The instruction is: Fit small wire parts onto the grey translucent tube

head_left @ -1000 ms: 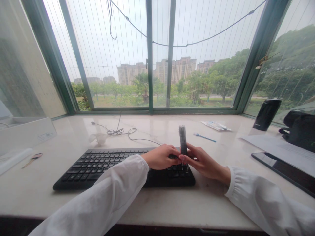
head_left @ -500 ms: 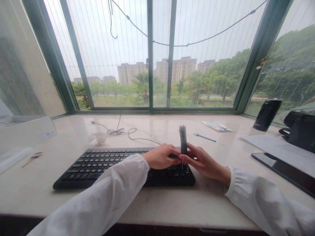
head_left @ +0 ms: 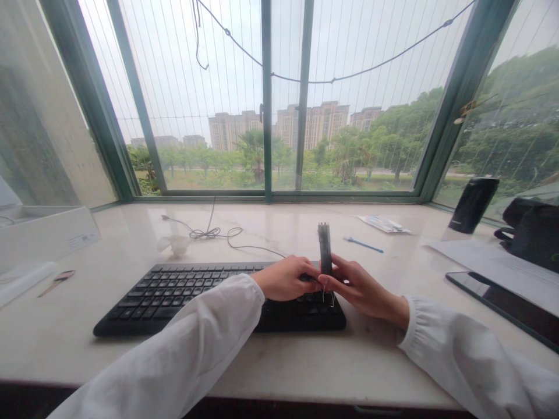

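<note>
"What are you getting on the head view?"

"I'm pinching a slim dark rectangular bar (head_left: 325, 249) upright between my left hand (head_left: 283, 278) and right hand (head_left: 360, 288), fingers (head_left: 324, 280) closing narrowly on it, above a black plastic keyboard (head_left: 174, 299) on the white marble worktop (head_left: 279, 361)."

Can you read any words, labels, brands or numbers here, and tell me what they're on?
Nothing can be read for certain.
Label on the white box: too small to read.
Keys of the black keyboard: too small to read.
Paper packet: print too blurred to read.
Dark slim object between the hands: no readable marks.
</note>
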`<control>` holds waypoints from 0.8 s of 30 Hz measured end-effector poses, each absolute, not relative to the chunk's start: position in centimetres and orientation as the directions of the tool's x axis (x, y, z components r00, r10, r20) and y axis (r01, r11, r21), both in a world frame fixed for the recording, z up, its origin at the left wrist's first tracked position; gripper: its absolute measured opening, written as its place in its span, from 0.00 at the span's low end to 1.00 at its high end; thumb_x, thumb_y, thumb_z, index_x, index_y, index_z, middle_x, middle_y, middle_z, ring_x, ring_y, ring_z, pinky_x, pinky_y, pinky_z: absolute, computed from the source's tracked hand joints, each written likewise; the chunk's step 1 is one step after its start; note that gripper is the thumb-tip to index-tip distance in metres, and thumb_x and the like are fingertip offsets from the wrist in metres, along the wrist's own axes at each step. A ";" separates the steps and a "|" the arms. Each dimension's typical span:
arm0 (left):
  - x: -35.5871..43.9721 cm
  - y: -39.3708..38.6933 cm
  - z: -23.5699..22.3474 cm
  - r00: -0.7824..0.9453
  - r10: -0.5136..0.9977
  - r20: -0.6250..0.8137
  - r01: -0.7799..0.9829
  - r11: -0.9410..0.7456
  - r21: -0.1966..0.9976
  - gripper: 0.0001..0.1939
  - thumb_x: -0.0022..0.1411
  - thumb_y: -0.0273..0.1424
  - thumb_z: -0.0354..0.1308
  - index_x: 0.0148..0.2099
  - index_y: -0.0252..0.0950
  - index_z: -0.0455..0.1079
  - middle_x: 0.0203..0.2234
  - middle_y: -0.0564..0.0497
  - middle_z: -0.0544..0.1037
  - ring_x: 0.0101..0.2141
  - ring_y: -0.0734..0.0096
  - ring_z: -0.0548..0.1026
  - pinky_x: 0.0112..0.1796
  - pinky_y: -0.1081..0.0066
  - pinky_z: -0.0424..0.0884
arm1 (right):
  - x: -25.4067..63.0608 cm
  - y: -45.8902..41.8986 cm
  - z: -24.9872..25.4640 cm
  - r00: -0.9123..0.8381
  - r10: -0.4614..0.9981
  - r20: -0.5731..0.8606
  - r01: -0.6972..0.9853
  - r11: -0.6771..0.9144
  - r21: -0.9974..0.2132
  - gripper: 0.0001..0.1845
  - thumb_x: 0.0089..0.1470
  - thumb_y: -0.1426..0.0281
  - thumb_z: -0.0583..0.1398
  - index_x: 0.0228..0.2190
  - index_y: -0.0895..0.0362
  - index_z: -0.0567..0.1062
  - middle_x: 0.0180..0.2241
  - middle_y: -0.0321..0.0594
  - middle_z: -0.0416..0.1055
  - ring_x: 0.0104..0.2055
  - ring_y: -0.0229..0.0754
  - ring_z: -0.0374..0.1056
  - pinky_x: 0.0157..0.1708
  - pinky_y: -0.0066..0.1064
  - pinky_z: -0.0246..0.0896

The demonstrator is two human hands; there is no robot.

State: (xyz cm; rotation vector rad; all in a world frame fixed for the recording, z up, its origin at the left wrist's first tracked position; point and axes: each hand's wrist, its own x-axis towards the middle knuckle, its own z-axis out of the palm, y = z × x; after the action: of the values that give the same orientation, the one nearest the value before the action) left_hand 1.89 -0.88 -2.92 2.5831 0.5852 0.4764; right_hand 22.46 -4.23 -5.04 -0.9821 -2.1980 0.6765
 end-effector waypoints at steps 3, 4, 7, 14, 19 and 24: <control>1.9 -0.9 -2.9 0.850 0.478 0.220 0.328 -0.808 0.490 0.12 0.66 0.35 0.56 0.41 0.34 0.78 0.34 0.50 0.77 0.37 0.71 0.72 0.41 0.76 0.65 | 22.4 -4.2 -5.0 -0.524 0.785 0.330 0.460 0.588 -0.665 0.21 0.61 0.51 0.54 0.38 0.58 0.68 0.22 0.33 0.64 0.22 0.34 0.51 0.21 0.26 0.46; 1.9 -0.9 -2.8 0.850 0.479 0.219 0.329 -0.807 0.490 0.12 0.66 0.35 0.56 0.41 0.34 0.78 0.35 0.50 0.77 0.37 0.71 0.72 0.41 0.76 0.65 | 22.4 -4.2 -4.9 -0.523 0.785 0.331 0.461 0.587 -0.665 0.21 0.61 0.51 0.54 0.38 0.58 0.67 0.22 0.33 0.64 0.22 0.33 0.51 0.21 0.26 0.46; 1.8 -1.0 -2.8 0.851 0.477 0.217 0.328 -0.808 0.489 0.12 0.66 0.35 0.56 0.41 0.34 0.78 0.35 0.50 0.77 0.37 0.71 0.72 0.42 0.76 0.65 | 22.4 -4.2 -4.8 -0.524 0.784 0.332 0.460 0.589 -0.665 0.22 0.61 0.51 0.54 0.38 0.58 0.67 0.21 0.32 0.64 0.22 0.33 0.51 0.21 0.26 0.45; 1.9 -0.9 -2.9 0.851 0.474 0.226 0.320 -0.809 0.493 0.11 0.65 0.34 0.57 0.41 0.34 0.78 0.35 0.50 0.77 0.38 0.71 0.73 0.42 0.77 0.65 | 22.5 -4.2 -5.0 -0.526 0.779 0.341 0.462 0.599 -0.654 0.21 0.61 0.52 0.54 0.39 0.58 0.68 0.21 0.32 0.63 0.22 0.33 0.50 0.21 0.26 0.45; 1.8 -0.9 -3.0 0.852 0.470 0.229 0.317 -0.813 0.488 0.12 0.66 0.35 0.56 0.41 0.34 0.78 0.35 0.50 0.77 0.37 0.71 0.73 0.42 0.76 0.65 | 22.4 -4.2 -4.9 -0.524 0.779 0.345 0.466 0.601 -0.649 0.21 0.61 0.52 0.54 0.38 0.58 0.68 0.22 0.33 0.65 0.23 0.34 0.52 0.21 0.26 0.47; 1.9 -0.8 -3.6 0.832 0.475 0.284 0.313 -0.827 0.466 0.10 0.65 0.33 0.57 0.40 0.35 0.79 0.35 0.50 0.77 0.37 0.72 0.73 0.41 0.76 0.65 | 22.4 -4.2 -4.8 -0.528 0.782 0.331 0.458 0.590 -0.665 0.20 0.61 0.52 0.54 0.38 0.58 0.68 0.22 0.33 0.65 0.22 0.34 0.53 0.21 0.26 0.47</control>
State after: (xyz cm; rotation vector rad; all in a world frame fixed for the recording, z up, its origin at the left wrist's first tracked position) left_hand 1.89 -0.83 -3.56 2.6077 0.5881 0.5527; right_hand 22.36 -4.23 -4.81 -0.9793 -2.2010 0.6830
